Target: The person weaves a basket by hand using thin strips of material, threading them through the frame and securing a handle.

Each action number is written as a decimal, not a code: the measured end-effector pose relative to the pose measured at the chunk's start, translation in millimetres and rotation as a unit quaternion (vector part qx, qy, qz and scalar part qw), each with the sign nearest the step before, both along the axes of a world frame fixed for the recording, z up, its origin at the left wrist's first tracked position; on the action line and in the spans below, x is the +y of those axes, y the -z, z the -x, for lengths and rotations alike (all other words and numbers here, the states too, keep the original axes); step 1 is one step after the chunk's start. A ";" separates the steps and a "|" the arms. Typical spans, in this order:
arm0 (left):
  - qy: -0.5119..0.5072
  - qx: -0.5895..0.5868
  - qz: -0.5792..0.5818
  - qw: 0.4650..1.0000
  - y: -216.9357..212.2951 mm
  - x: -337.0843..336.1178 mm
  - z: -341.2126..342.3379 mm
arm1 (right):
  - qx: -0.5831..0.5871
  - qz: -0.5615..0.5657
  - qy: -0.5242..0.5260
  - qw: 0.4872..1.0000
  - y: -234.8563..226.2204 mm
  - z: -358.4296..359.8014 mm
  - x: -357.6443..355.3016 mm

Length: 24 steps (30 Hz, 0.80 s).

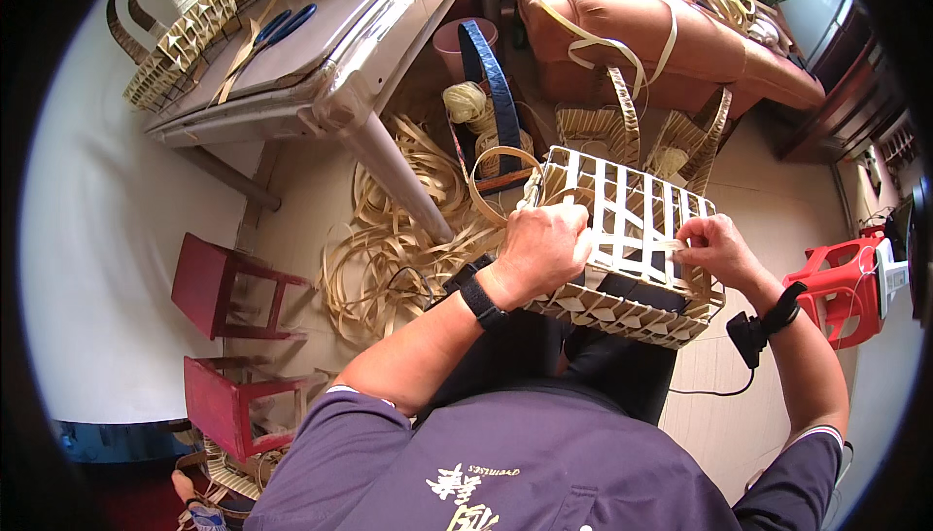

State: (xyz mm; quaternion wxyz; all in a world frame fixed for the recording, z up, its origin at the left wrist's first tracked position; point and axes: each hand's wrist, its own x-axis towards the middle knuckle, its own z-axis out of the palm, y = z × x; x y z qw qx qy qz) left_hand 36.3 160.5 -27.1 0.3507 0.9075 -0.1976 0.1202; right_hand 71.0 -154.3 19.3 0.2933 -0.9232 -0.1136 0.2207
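Observation:
A half-woven basket (622,215) rests over my lap, with an open lattice of white bars facing up and woven pale strips round its sides. My left hand (540,244) is closed at the left part of the lattice, its fingertips partly hidden. Beside it a tan strip (473,184) bends in a loop out past the basket's left end. My right hand (717,247) pinches a pale strip (669,248) at the right part of the lattice. Dark cloth of my trousers shows through the gaps.
A table (282,69) at the upper left bears blue-handled scissors (277,30) and a woven basket (185,45). Tan strips (389,249) lie heaped on the floor. Ahead are a blue-handled basket (498,94) and an orange sofa (603,40). Red stools (844,283) stand right, wooden stools (219,405) left.

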 end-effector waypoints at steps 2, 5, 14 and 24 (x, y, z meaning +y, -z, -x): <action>0.001 -0.003 -0.012 1.000 -0.8 -1.6 -0.3 | -0.023 -0.042 -0.035 0.998 3.7 3.1 -14.2; -0.006 -0.028 -0.016 0.999 -0.3 -2.7 -0.1 | -0.074 -0.028 -0.099 0.992 -15.4 7.9 -6.6; 0.016 -0.055 -0.071 0.996 5.3 -9.9 -2.7 | -0.334 0.137 -0.252 0.898 9.7 -2.8 8.1; 0.024 0.028 -0.043 0.998 -5.6 -12.8 -4.6 | -0.472 0.196 -0.097 0.854 25.6 11.3 -1.2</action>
